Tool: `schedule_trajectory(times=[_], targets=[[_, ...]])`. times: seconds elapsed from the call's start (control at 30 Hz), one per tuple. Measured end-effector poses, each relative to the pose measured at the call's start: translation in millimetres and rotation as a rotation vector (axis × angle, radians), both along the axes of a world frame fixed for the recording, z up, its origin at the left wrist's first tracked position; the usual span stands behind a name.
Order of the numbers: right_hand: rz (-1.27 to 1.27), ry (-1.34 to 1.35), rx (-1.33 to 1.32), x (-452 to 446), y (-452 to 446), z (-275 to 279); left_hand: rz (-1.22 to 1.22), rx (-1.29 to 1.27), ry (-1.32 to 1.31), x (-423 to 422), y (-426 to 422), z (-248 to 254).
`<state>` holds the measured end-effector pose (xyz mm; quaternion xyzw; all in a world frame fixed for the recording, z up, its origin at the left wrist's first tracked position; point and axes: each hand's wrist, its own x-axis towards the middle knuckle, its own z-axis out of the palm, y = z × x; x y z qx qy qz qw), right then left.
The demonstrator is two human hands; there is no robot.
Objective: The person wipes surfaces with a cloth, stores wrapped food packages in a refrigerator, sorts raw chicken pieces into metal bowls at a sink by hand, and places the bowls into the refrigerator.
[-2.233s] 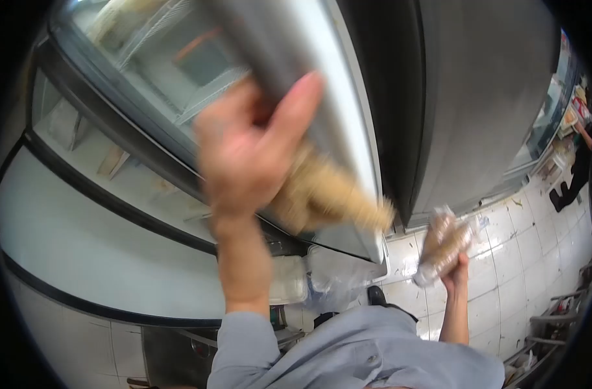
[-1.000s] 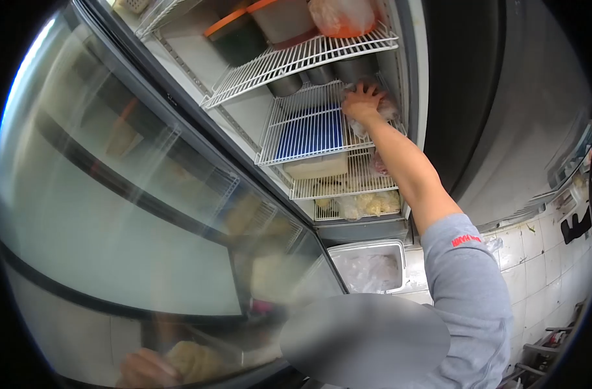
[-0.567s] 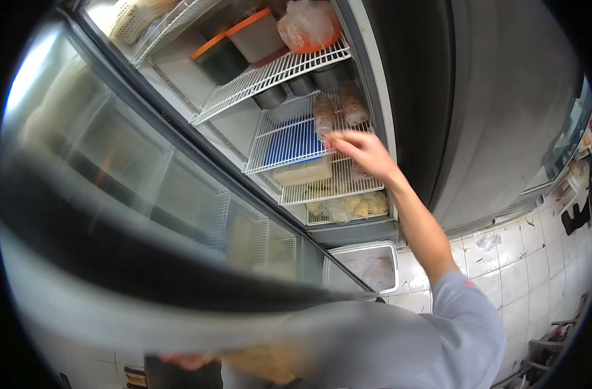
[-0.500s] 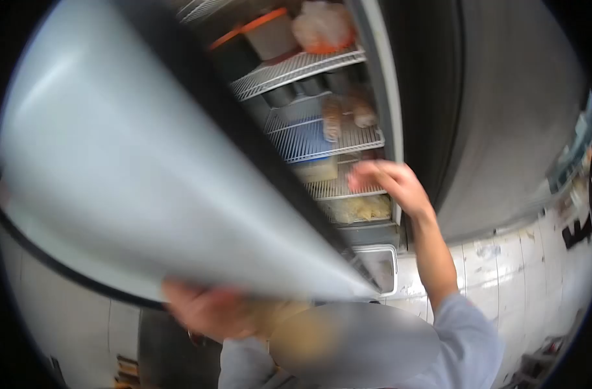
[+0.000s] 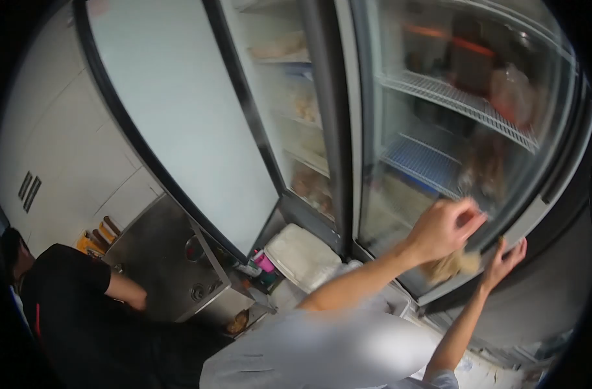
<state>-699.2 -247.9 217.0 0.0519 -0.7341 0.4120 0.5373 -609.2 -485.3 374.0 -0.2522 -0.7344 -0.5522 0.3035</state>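
Observation:
A glass refrigerator door (image 5: 432,165) stands in front of the wire shelves, closed or nearly so. My left hand (image 5: 446,227) is in front of the lower glass, its fingers curled; whatever is in them is hidden. A pale yellowish, blurred bundle (image 5: 453,266) shows just below that hand. I cannot tell whether it hangs from the hand or lies behind the glass. My right hand (image 5: 503,262) is at the door's lower right edge, fingers spread and seemingly touching the frame. Through the glass I see a dark tub with an orange rim (image 5: 471,61) and a bag (image 5: 511,97).
Left of the door are more stocked shelves (image 5: 302,107) and a tall pale panel (image 5: 179,117) with a black frame. A white lidded bin (image 5: 301,254) stands low by the fridge. A co-worker in black (image 5: 69,305) leans over a steel counter (image 5: 163,253) at left.
The door that stood wide open has swung across the shelves. My left hand has left its edge and moved right; my right hand has gone from beside the shelves to the door frame.

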Motion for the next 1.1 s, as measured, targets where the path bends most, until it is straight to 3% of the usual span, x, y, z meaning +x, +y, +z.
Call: schedule_trajectory(times=[0.17,0.3,0.4,0.47,0.5,0.53,0.57,0.6,0.67,0.73,0.83,0.87,0.93,0.97,1.03,1.1], targets=[[-0.225,0.101,0.073,-49,5,2,0.129,-0.067,-0.406,31,-89,-105],[-0.313,0.127,0.017,-49,2,-4,0.121,0.049,-0.494,48,-135,-138],[-0.53,0.072,0.039,-13,-47,-4,0.05,0.148,-0.472,55,-166,-153],[-0.13,0.036,-0.072,14,-113,-37,0.019,0.185,-0.506,62,-185,-149],[0.132,-0.164,-0.134,26,-144,-73,0.0,0.207,-0.528,62,-191,-156],[0.529,-0.243,-0.465,40,-192,-111,-0.02,0.229,-0.558,63,-196,-162],[0.786,-0.492,-0.803,65,-249,-136,-0.04,0.243,-0.598,65,-202,-167],[1.271,-0.502,-0.961,99,-301,-132,0.057,0.146,-0.514,67,-208,-176],[1.506,-0.799,-1.324,175,-384,-80,0.252,-0.039,-0.328,69,-217,-199],[1.507,-0.982,-1.425,200,-417,-59,0.301,0.004,-0.321,76,-249,-209],[1.487,-1.264,-1.289,181,-419,-75,0.39,-0.057,-0.28,67,-295,-222],[1.453,-1.231,-1.144,173,-425,-75,0.418,-0.119,-0.226,53,-311,-221],[1.379,-1.158,-0.849,138,-438,-55,0.284,0.176,-0.222,21,-336,-203],[1.325,-1.035,-0.719,114,-441,-35,0.211,0.342,-0.224,5,-353,-174],[1.17,-0.747,-0.51,55,-441,-6,0.265,0.155,-0.139,-27,-405,-107],[1.099,-0.278,-0.498,12,-458,57,0.457,-0.002,-0.085,-59,-449,-28]])
